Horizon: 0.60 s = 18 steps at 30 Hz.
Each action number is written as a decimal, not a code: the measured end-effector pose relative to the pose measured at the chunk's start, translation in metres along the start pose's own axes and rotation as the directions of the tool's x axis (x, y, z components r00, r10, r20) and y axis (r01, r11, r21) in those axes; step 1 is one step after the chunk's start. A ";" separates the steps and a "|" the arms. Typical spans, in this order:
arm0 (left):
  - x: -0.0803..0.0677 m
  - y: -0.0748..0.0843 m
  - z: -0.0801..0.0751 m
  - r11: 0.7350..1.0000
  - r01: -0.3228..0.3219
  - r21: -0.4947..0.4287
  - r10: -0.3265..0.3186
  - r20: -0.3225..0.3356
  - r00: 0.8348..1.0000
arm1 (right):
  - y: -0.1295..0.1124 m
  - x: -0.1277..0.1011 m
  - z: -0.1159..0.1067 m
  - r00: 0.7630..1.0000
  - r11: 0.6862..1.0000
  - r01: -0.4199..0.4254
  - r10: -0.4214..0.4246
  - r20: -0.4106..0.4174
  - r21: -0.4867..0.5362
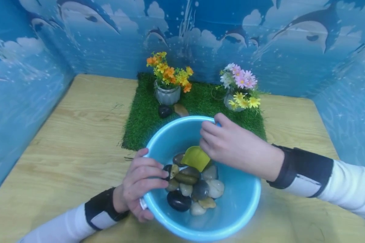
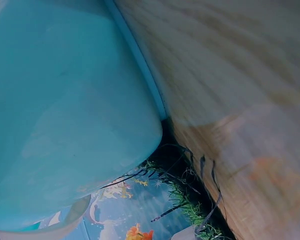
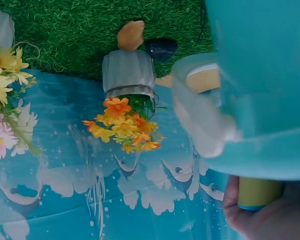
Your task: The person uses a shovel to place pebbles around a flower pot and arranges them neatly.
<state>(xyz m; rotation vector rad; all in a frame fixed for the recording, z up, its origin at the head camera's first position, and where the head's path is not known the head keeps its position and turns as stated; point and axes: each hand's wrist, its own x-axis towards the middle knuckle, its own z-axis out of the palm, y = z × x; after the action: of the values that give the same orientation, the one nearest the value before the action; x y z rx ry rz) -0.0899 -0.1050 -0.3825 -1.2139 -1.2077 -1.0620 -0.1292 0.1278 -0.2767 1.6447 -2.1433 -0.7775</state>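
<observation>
Basin: I see the blue basin (image 1: 231, 216) tilted on the tabletop (image 1: 79, 141), pebbles (image 1: 191, 189) pooled inside.
Left hand: my left hand (image 1: 141, 184) clamps the near rim, fingers curled over it.
Right hand: my right hand (image 1: 228, 145) grips a yellow scoop (image 1: 196, 158) over the pebbles.
Beyond: grass mat (image 1: 146, 114), two flower pots (image 1: 168, 94).

Tilted blue basin (image 1: 231, 209) holds pebbles (image 1: 197, 190), perhaps wet.

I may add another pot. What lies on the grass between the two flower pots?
Bare grass mat; the head view shows the dark stone and tan stone lying by the orange-flower pot.
</observation>
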 end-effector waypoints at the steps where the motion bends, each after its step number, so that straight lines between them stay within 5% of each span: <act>1: -0.003 0.000 0.000 1.000 0.001 0.000 -0.001 -0.001 1.000 | 0.000 0.000 0.001 1.000 1.000 0.001 -0.001 0.004 0.002; 9: -0.030 0.001 -0.006 1.000 0.027 -0.003 -0.027 0.012 1.000 | -0.001 -0.001 0.003 0.998 0.993 0.048 -0.045 -0.032 0.107; 18: 0.002 0.000 0.000 1.000 0.001 0.010 -0.001 0.009 1.000 | 0.005 -0.002 0.008 0.997 0.964 0.051 -0.032 -0.074 0.260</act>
<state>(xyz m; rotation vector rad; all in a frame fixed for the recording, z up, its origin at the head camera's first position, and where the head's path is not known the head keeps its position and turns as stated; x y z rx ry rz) -0.0898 -0.1045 -0.3805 -1.2118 -1.2188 -1.0511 -0.1369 0.1321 -0.2798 1.8205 -2.2460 -0.4546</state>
